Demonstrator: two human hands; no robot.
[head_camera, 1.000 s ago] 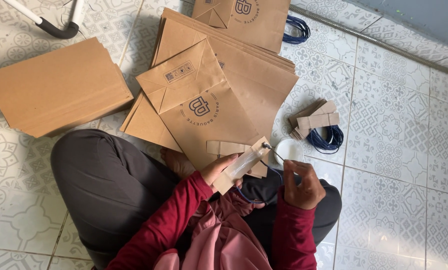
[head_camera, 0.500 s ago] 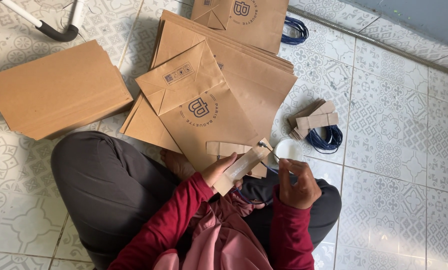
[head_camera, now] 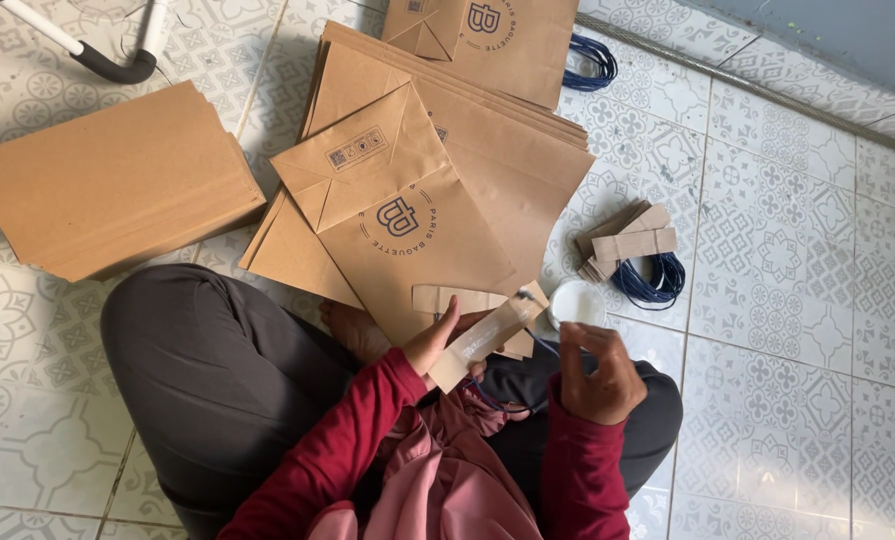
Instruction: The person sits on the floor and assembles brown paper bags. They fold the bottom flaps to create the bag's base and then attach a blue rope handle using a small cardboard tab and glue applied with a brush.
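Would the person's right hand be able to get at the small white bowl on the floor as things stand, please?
Probably yes. The right hand is just below the small white bowl, and only bare floor tile lies between. Its fingers pinch a thin brush, so dipping looks easy, but grasping the bowl would need them freed.

Seated on the tiled floor (head_camera: 798,330), your left hand (head_camera: 438,345) holds a small cardboard strip (head_camera: 483,340) over your lap while your right hand (head_camera: 593,370) pinches a thin brush beside a small white cup (head_camera: 578,300), brown paper bags (head_camera: 408,215) spread just ahead.
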